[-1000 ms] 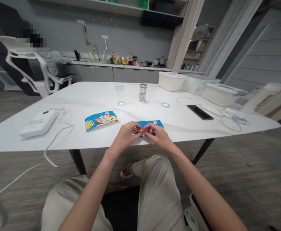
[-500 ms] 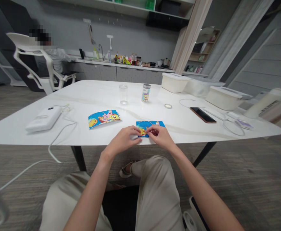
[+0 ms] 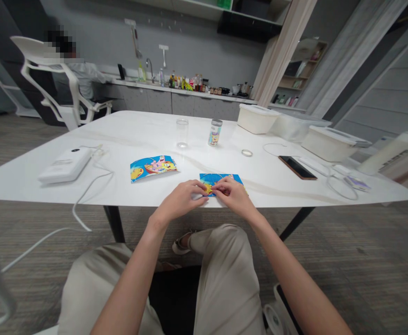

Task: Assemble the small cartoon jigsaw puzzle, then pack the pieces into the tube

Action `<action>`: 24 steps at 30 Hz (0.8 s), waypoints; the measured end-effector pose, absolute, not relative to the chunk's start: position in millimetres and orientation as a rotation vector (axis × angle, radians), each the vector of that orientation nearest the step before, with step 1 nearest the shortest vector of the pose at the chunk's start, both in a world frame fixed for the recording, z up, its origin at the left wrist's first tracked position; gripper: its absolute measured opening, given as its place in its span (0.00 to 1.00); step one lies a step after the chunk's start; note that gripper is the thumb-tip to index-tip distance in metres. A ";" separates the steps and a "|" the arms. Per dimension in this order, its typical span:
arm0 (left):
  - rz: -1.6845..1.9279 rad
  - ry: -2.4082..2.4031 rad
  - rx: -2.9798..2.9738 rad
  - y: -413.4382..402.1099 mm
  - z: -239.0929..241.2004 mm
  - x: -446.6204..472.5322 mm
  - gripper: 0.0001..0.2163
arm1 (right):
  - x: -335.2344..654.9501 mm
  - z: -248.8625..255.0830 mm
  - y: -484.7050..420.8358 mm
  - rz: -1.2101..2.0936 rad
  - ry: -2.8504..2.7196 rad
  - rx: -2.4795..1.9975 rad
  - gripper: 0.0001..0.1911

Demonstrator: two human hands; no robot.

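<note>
A blue cartoon-printed picture panel lies at the near edge of the white table. My left hand and my right hand meet over its front part, fingertips pinched on small puzzle pieces there. A second cartoon panel lies flat to the left, untouched. Farther back stand a clear glass and a small jar with a cartoon print, its lid ring lying apart.
A white power device with a cable sits at the left. A phone, cables and white lidded boxes are at the right. A person sits in a white chair by the far counter.
My hands have lowered from just above the panel onto it, and the view has shifted slightly so the table sits higher in the picture.
</note>
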State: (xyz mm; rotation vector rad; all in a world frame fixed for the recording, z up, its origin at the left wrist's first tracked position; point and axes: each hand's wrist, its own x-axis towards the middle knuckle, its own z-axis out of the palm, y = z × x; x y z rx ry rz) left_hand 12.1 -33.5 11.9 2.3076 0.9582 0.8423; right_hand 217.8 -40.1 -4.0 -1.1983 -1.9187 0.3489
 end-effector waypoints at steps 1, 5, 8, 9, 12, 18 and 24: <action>0.842 0.962 2.301 -33.5 12.1 12.2 0.07 | 218.3 -2.8 -42.4 0.318 -1.898 -1.188 0.08; 0.846 0.973 2.287 -33.0 11.6 12.2 0.07 | 226.7 0.9 -55.5 0.111 -1.918 -1.134 0.12; 0.858 0.954 2.305 -32.3 10.5 12.1 0.07 | 235.5 0.2 -62.9 0.064 -2.095 -1.068 0.12; 0.861 0.949 2.310 -32.1 10.2 12.0 0.07 | 237.5 -0.3 -64.2 0.063 -2.147 -1.050 0.12; 0.859 0.945 2.315 -32.3 10.4 11.9 0.07 | 239.7 -1.3 -65.3 0.042 -2.250 -1.016 0.12; 0.861 0.954 2.308 -34.0 12.8 11.9 0.07 | 235.9 -1.0 -66.3 0.052 -2.306 -1.002 0.12; 0.865 0.948 2.315 -32.7 10.9 12.3 0.07 | 234.8 -1.2 -67.5 0.007 -2.320 -1.065 0.14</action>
